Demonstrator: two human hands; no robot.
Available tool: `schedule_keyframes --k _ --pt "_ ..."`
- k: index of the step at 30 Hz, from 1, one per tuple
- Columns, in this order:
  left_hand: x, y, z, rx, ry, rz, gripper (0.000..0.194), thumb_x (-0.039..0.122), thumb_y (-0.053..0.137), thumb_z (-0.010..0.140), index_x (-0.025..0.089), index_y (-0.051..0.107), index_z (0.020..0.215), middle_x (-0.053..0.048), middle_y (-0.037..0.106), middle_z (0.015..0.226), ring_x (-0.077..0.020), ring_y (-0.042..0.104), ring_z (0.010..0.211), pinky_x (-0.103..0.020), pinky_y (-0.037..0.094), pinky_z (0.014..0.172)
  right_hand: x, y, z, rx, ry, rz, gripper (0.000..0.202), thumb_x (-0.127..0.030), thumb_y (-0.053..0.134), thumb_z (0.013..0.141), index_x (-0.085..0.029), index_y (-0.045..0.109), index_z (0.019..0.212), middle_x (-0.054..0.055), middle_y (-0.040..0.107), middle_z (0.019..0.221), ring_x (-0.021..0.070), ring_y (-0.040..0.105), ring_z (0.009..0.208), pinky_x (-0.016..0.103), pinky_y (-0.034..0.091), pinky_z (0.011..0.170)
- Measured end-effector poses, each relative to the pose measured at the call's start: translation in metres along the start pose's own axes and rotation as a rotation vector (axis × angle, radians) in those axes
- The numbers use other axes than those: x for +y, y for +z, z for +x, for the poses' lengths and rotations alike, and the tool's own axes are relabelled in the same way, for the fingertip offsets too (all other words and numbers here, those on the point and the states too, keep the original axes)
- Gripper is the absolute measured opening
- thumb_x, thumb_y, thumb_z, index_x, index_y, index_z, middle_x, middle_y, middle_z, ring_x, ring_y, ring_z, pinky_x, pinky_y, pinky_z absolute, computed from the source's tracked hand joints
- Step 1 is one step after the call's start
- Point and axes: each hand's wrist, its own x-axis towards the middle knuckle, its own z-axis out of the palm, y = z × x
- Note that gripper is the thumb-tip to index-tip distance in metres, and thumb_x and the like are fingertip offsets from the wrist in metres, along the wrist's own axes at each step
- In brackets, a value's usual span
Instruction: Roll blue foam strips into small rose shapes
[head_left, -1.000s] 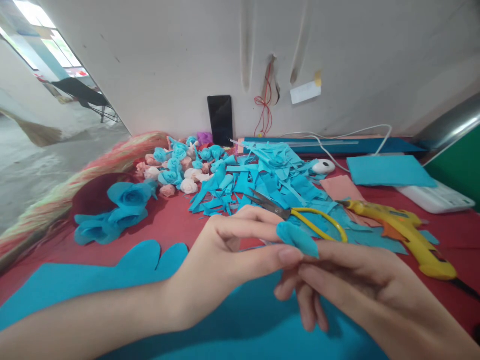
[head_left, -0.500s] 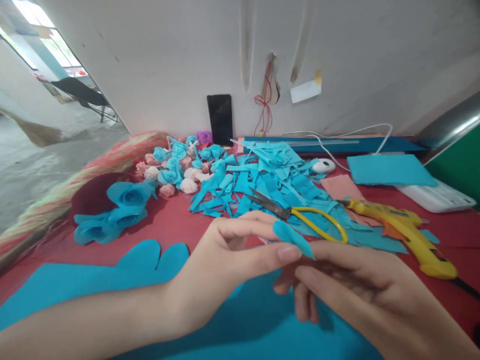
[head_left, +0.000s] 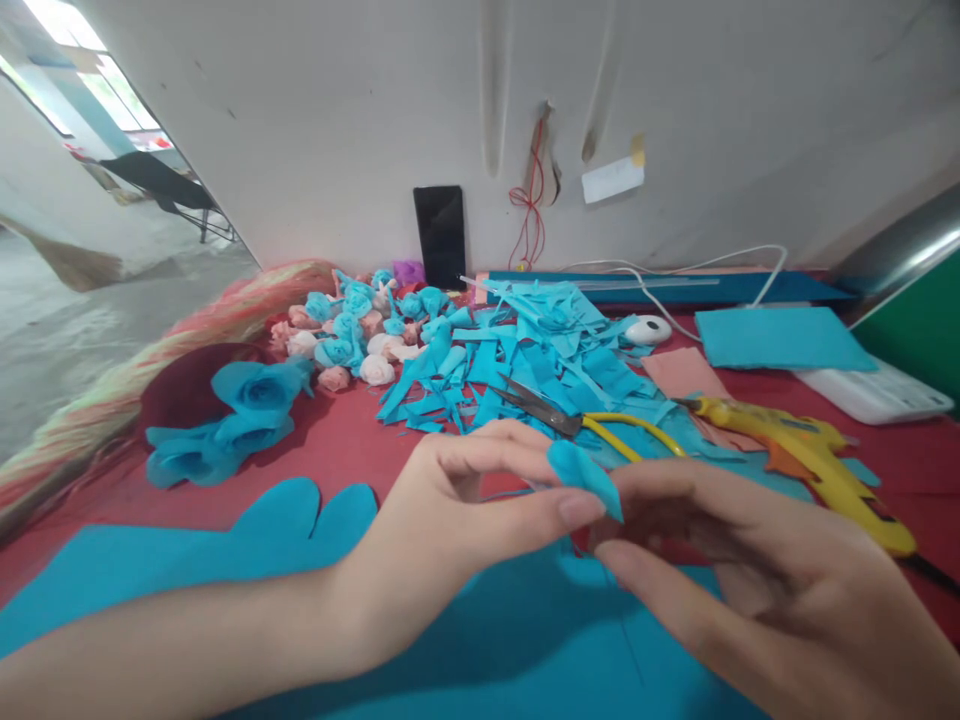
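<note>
A small curled blue petal is pinched between the thumb and fingers of my left hand. Close to its right edge is my right hand, thumb and fingers apart, with nothing visible held between them. Below both hands lie large blue sheets, and two rounded blue pieces rest at the left. Scissors with yellow handles lie just beyond the hands on blue scraps. A yellow glue gun is to the right.
Small paper roses and larger blue flowers sit at the left. A black phone leans on the wall. Folded blue paper and a white device are at the right.
My right hand's fingers have spread and drawn back slightly from the petal, covering more of the scissors' handle. My left hand keeps its hold, and the petal has tilted a little.
</note>
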Motion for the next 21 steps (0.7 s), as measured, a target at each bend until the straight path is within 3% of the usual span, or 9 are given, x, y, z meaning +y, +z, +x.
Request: schedule_keyframes --k 2,6,13,16,21 --pt "0.000 0.000 0.002 -0.005 0.008 0.002 0.007 0.014 0.067 0.063 0.016 0.066 0.057 0.000 0.055 0.073 -0.0108 0.052 0.073 -0.020 0.043 0.065 0.003 -0.003 -0.002 -0.009 -0.058 0.015 0.007 -0.031 0.063 0.067 -0.031 0.065 0.074 -0.004 0.064 0.057 0.0158 0.061 0.048 0.017 0.052 0.036" --pt "0.000 0.001 0.003 -0.025 0.021 -0.006 0.007 0.013 0.067 0.065 0.016 0.066 0.059 0.000 0.056 0.073 -0.0103 0.053 0.073 -0.019 0.044 0.065 0.010 -0.007 -0.005 -0.085 -0.104 0.064 0.018 -0.023 0.064 0.069 -0.036 0.060 0.081 -0.012 0.066 0.067 0.0085 0.062 0.052 0.008 0.051 0.046" --pt "0.000 0.002 0.000 -0.052 0.010 -0.060 0.008 0.012 0.066 0.066 0.016 0.067 0.060 0.001 0.056 0.072 -0.0087 0.053 0.071 -0.018 0.044 0.065 0.011 -0.007 -0.007 -0.116 -0.043 0.147 0.015 -0.022 0.064 0.069 -0.034 0.062 0.077 -0.011 0.066 0.065 0.0092 0.063 0.052 0.008 0.051 0.047" --pt "-0.001 0.001 -0.002 -0.052 -0.024 -0.073 0.008 0.015 0.067 0.066 0.016 0.065 0.058 0.001 0.055 0.072 -0.0100 0.053 0.072 -0.019 0.044 0.067 0.008 -0.002 -0.006 -0.053 0.001 0.103 0.005 -0.029 0.064 0.068 -0.030 0.065 0.073 -0.006 0.065 0.058 0.0143 0.062 0.049 0.014 0.052 0.041" --pt "-0.002 0.002 -0.003 -0.050 -0.060 -0.090 0.006 0.018 0.067 0.066 0.017 0.066 0.060 0.001 0.052 0.070 -0.0095 0.051 0.071 -0.019 0.043 0.066 0.005 0.010 0.000 0.040 0.025 -0.063 0.021 -0.046 0.058 0.068 -0.028 0.067 0.062 -0.001 0.057 0.043 0.0195 0.060 0.045 0.021 0.049 0.032"
